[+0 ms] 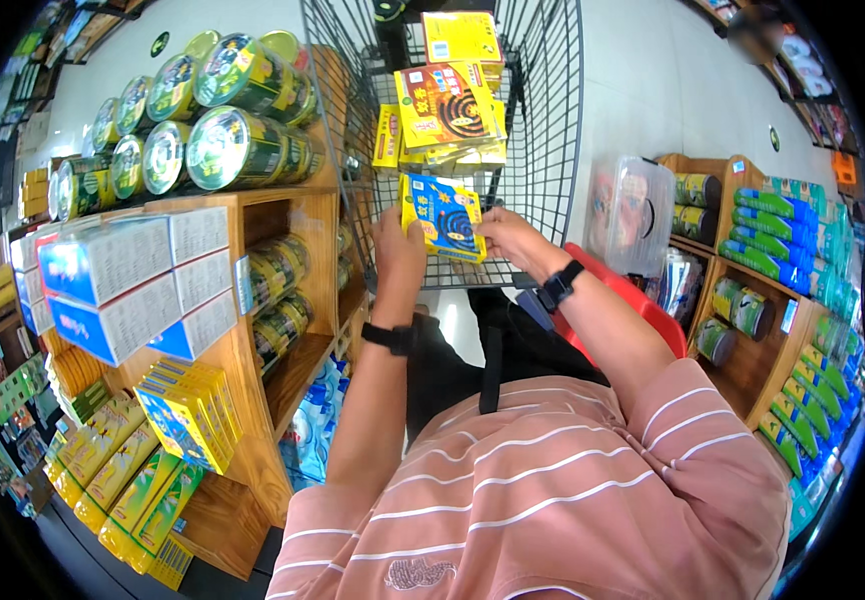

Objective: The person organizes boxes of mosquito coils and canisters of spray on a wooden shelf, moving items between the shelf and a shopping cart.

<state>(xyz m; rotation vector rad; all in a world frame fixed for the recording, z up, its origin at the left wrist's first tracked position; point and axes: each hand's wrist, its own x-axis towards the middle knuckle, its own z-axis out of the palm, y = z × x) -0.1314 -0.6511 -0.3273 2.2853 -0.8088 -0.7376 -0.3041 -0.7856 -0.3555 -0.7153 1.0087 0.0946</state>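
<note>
Between my two hands is a blue and yellow mosquito-coil box [447, 219], its printed front turned up. My left hand [398, 244] grips its left edge, and my right hand [509, 234] has the right edge between thumb and fingers. The box is over the near end of a dark wire shopping cart [545, 150]. Farther along in the cart lies a pile of similar boxes; an orange-brown mosquito-coil box [447, 105] rests on top, with a yellow box [462, 37] behind it. Whether the held box touches the cart floor cannot be told.
Close on the left stands a wooden shelf [252, 390] with stacked cans [226, 146], white and blue cartons [132, 255] and yellow mosquito-coil boxes [189, 412]. To the right are a red plastic stool or basket [646, 319], a clear plastic bin [631, 217] and another wooden shelf [747, 367].
</note>
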